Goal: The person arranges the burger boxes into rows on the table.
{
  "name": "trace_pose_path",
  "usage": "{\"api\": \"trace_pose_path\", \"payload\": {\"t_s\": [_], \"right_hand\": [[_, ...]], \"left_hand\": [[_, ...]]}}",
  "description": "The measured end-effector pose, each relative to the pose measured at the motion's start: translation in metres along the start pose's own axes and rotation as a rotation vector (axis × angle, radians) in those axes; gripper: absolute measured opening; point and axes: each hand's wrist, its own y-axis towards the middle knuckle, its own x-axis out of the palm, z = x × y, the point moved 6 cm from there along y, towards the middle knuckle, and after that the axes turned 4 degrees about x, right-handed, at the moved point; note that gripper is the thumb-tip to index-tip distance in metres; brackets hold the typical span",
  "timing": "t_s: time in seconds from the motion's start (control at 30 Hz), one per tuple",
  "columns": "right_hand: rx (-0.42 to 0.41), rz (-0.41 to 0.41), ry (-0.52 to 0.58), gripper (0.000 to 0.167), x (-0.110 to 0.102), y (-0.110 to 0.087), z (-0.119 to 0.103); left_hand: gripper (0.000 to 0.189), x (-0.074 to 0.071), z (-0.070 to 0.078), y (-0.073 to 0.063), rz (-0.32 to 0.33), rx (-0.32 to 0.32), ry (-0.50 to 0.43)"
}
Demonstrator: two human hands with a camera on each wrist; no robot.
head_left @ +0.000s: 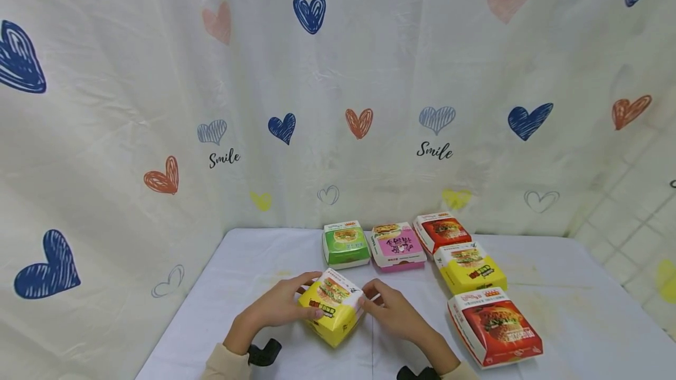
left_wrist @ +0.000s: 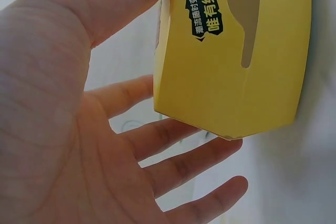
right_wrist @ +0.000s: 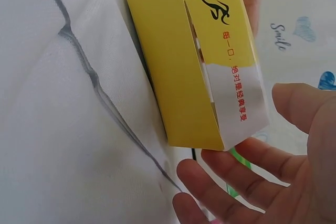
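Note:
A yellow-and-white burger box stands turned at an angle near the table's front, its lid closed. My left hand grips its left side, thumb on the top and fingers at the far side. In the left wrist view, the thumb of that hand meets the yellow box, while the lower fingers spread past its end. Close to the box's right corner is my right hand. The right wrist view shows this hand with thumb apart from the box and fingertips by its corner; contact is unclear.
A green box and a pink box sit at the back of the white table. Right of them run a red box, another yellow box and a nearer red box. A heart-patterned curtain hangs behind.

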Motion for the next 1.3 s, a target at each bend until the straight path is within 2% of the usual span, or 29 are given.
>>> {"api": "trace_pose_path", "payload": {"t_s": [0.23, 0.5, 0.77, 0.9, 1.07, 1.3], "right_hand": [[0.030, 0.019, 0.016, 0.032, -0.002, 0.000, 0.000], [0.016, 0.041, 0.013, 0.028, -0.002, 0.001, 0.000], [0.019, 0.032, 0.021, 0.026, 0.000, 0.000, 0.001], [0.029, 0.012, 0.051, 0.030, 0.003, 0.000, 0.002], [0.008, -0.014, 0.070, 0.044, 0.007, 0.002, 0.000], [-0.008, -0.014, 0.080, 0.063, 0.007, -0.001, -0.001]], "left_hand": [[0.073, -0.004, -0.005, 0.001, 0.004, 0.031, 0.019], [0.070, -0.010, -0.003, 0.000, 0.029, 0.078, 0.039], [0.065, -0.012, -0.006, 0.004, 0.054, 0.057, 0.027], [0.065, -0.013, -0.008, 0.002, 0.064, 0.044, 0.033], [0.066, -0.015, -0.012, -0.001, 0.085, 0.030, 0.051], [0.062, -0.014, -0.015, 0.002, 0.089, 0.047, 0.044]]}}
